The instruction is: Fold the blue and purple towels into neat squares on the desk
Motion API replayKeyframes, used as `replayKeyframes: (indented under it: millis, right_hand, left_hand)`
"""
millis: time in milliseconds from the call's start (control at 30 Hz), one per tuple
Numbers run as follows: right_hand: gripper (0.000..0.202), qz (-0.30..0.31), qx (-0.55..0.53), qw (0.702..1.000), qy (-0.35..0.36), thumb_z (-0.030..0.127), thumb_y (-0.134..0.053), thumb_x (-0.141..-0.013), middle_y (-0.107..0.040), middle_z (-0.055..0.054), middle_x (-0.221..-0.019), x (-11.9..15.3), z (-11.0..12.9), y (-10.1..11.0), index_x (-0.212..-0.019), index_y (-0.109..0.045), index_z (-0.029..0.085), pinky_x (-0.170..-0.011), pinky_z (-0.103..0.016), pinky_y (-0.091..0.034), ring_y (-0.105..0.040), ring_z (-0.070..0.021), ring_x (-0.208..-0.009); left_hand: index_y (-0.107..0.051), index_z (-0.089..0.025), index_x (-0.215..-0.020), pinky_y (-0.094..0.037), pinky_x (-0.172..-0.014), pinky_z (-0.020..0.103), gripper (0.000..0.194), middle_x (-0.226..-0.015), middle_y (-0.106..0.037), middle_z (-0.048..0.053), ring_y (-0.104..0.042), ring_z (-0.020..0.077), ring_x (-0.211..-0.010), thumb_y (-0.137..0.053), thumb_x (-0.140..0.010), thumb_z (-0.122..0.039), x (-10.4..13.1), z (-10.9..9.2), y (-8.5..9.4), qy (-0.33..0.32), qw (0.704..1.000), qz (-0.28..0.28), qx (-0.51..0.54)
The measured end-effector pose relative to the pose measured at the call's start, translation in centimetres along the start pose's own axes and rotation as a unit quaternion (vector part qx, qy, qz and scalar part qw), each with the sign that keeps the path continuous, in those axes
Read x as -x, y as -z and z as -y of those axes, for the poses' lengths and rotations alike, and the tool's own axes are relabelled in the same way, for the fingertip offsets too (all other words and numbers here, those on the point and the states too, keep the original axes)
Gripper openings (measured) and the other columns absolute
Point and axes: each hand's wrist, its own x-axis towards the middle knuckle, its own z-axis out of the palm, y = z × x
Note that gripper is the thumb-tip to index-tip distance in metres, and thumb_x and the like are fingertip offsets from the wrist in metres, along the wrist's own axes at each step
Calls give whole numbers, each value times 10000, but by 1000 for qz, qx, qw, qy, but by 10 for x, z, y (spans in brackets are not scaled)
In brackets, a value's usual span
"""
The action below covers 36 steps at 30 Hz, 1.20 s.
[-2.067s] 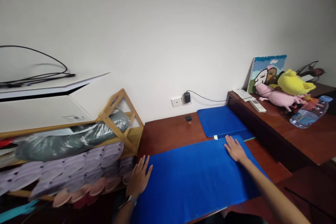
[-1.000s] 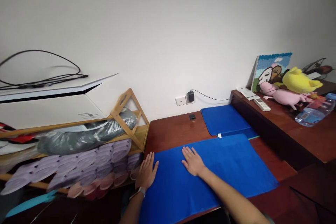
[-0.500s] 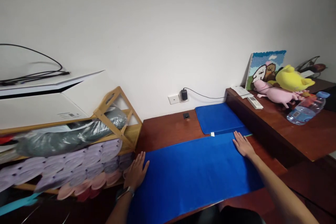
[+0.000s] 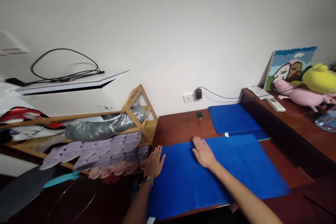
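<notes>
A large blue mat (image 4: pixel 183 178) lies spread over a reddish-brown wooden desk (image 4: pixel 175 126). My left hand (image 4: pixel 154 163) rests flat at the mat's left edge, fingers stretched out, with a watch or band on the wrist. On the mat's upper middle lies my right hand (image 4: pixel 204 152), palm down and fingers extended, holding nothing. Behind the mat's right part is a second, smaller blue mat (image 4: pixel 231 117) with a small white tag at its front edge. Another white tag (image 4: pixel 150 220) shows at the large mat's near left corner.
To the left stands a wooden rack (image 4: pixel 147 136) with purple and pink slippers (image 4: pixel 115 147) and a plastic-wrapped grey bundle (image 4: pixel 105 126). A raised shelf at right bears a remote (image 4: pixel 275 105), a pink plush toy (image 4: pixel 299 94) and a bottle (image 4: pixel 327 120). A charger (image 4: pixel 198 93) is plugged into the wall.
My right hand has slid left across the large mat, from its right end to its upper middle. My left hand stays at the left edge. The view has turned left.
</notes>
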Motion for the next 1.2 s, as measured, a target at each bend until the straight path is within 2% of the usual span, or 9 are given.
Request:
replayKeyframes:
  millis: [100, 233, 333, 567, 667, 767, 1000, 1100, 1200]
  right_hand:
    - [653, 59, -39, 996, 51, 494, -245, -1091, -327, -100, -1680, -16, 61, -38, -1640, -306, 145, -1303, -468, -206, -261, -242, -1579]
    - [666, 91, -34, 994, 44, 523, -226, -1090, -291, -85, -1690, -5, 48, -50, -1645, -283, 159, -1310, -468, -175, -220, -223, -1591]
    - [672, 85, 12, 996, -6, 529, -202, -1087, -283, -74, -1694, 21, -19, -27, -1650, -261, 168, -1307, -492, -174, -207, -227, -1594]
    - [679, 72, 136, 965, -211, 513, -158, -1066, -285, -54, -1702, 97, -227, 65, -1661, -261, 203, -1291, -515, -201, -231, -249, -1588]
    - [693, 71, 148, 950, -267, 502, -143, -1054, -273, -48, -1713, 114, -275, 83, -1664, -256, 193, -1293, -489, -197, -218, -235, -1592]
    - [700, 65, 149, 950, -266, 509, -134, -1047, -263, -39, -1721, 121, -291, 84, -1666, -255, 204, -1301, -461, -171, -199, -212, -1596]
    - [679, 24, 185, 952, -243, 421, -231, -1030, -357, -112, -1676, 106, -259, 82, -1630, -351, 127, -1289, -542, -185, -288, -297, -1568]
    - [644, -31, 157, 976, -149, 361, -237, -1043, -389, -136, -1653, 73, -189, 67, -1623, -365, 114, -1291, -539, -194, -300, -302, -1564]
    - [622, -22, 73, 996, -53, 415, -232, -1079, -366, -112, -1665, 34, -86, 35, -1624, -366, 146, -1291, -520, -224, -301, -280, -1565]
  left_hand:
    - [-339, -171, -1631, -317, -1256, 470, 643, -1662, -414, 112, -382, 255, -1536, -292, -1081, -500, 0, 2, -2, 2, 1000, 1, 4]
    - [-345, -150, -1627, -323, -1255, 471, 661, -1674, -389, 118, -377, 262, -1539, -288, -1077, -512, -2, 3, -2, 7, 1000, 12, 3]
    - [-349, -141, -1624, -323, -1257, 476, 664, -1671, -392, 124, -374, 265, -1540, -296, -1072, -507, -3, 4, -3, 6, 1000, 12, 2]
    - [-361, -153, -1621, -336, -1246, 473, 669, -1661, -415, 118, -371, 272, -1542, -316, -1053, -502, -6, 9, -7, -2, 1000, 5, -5]
    - [-359, -147, -1621, -334, -1248, 480, 671, -1662, -412, 115, -370, 270, -1543, -323, -1046, -491, -7, 11, -7, -3, 1000, 12, -9]
    - [-364, -135, -1616, -328, -1251, 485, 674, -1662, -411, 119, -360, 269, -1547, -327, -1041, -483, -9, 12, -5, -2, 1000, 22, -10]
    - [-385, -175, -1611, -350, -1234, 504, 633, -1651, -433, 126, -391, 284, -1530, -352, -1049, -464, -4, 0, 5, 8, 1000, -6, 3]
    - [-380, -166, -1613, -346, -1235, 512, 624, -1671, -393, 136, -369, 295, -1542, -358, -1057, -449, -1, -5, 8, 11, 1000, -28, 4]
    - [-396, -196, -1607, -335, -1243, 508, 594, -1662, -415, 122, -388, 278, -1533, -354, -1062, -428, 1, -6, 8, 6, 1000, -21, 8]
